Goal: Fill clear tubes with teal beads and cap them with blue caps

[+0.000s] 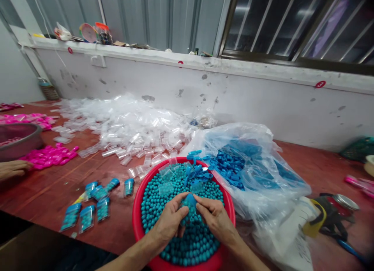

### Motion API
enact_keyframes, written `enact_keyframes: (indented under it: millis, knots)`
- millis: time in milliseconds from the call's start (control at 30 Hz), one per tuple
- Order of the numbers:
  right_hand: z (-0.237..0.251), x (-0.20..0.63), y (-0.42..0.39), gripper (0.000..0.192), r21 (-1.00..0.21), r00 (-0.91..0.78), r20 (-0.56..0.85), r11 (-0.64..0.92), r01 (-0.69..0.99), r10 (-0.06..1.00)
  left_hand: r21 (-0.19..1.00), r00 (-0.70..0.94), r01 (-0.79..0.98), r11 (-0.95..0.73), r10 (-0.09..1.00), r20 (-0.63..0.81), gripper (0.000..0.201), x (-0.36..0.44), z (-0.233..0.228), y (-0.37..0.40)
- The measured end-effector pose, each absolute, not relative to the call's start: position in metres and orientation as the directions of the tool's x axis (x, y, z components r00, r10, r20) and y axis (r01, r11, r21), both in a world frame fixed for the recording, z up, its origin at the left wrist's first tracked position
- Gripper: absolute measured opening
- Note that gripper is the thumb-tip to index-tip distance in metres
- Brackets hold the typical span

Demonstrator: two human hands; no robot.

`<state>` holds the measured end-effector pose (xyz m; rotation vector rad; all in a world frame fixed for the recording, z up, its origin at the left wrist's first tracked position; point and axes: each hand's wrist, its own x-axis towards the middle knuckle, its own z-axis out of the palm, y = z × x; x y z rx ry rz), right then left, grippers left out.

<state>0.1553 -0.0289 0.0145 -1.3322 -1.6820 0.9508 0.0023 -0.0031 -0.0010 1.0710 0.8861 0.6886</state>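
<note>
Head view: left hand (170,220) and right hand (214,217), fingers curled, pinch one bead-filled tube (189,208) over the red basin (137,220).

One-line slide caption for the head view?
Both hands, left hand and right hand, hold a bead-filled tube over a red basin of teal beads.

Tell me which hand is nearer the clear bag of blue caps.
Right. The right hand is over the red bowl, on the side next to the bag of blue caps; the left hand is farther away.
</note>
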Motion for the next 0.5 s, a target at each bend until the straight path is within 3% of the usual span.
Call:
enact_keyframes:
  millis: [133, 233, 433, 500]
  knots:
    - [0.007, 0.1561, -0.0266, 0.03, -0.965, -0.124, 0.022, 0.053, 0.257, 0.992, 0.917, 0.49, -0.096, 0.387, 0.82, -0.295, 0.071, 0.0024, -0.0016, -0.0035]
    - [0.0067, 0.1553, -0.0271, 0.029, -0.957, -0.092, 0.052, 0.076, 0.28, 0.994, 0.914, 0.505, -0.104, 0.391, 0.813, -0.29, 0.071, 0.0004, -0.0006, -0.0025]
    - [0.0137, 0.1542, -0.0277, 0.027, -0.939, -0.211, 0.091, 0.154, 0.307, 0.973, 0.934, 0.445, -0.049, 0.353, 0.845, -0.296, 0.066, -0.0004, 0.0004, -0.0036]
    - [0.0109, 0.153, -0.0274, 0.028, -0.948, -0.174, 0.069, 0.118, 0.294, 0.982, 0.937, 0.445, -0.039, 0.348, 0.845, -0.296, 0.064, 0.0, 0.0022, -0.0042]
